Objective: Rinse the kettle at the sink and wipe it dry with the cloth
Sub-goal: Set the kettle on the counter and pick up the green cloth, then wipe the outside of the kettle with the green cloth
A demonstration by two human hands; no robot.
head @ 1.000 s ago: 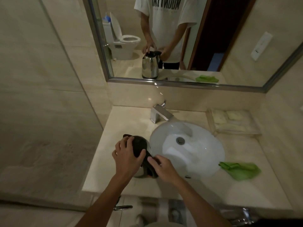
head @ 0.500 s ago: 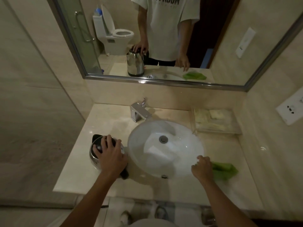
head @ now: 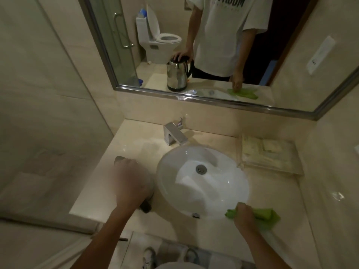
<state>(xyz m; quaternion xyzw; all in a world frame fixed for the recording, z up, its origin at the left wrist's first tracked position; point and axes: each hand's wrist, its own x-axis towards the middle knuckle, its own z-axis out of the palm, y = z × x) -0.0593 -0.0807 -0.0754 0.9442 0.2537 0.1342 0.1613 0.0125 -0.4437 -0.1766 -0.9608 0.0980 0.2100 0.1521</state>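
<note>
It was a bathroom, likely in a hotel or a flat. A white oval basin (head: 202, 179) sat in a beige stone counter (head: 136, 150) under a chrome tap (head: 173, 133), with a wide framed mirror (head: 194, 99) on the wall above. The mirror showed a white toilet (head: 159, 43) and a glass shower door (head: 114, 45). A clear tray of packaged toiletries (head: 270, 154) lay beside the basin.

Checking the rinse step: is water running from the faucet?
No, the faucet shows no stream and the sink looks still.
</note>
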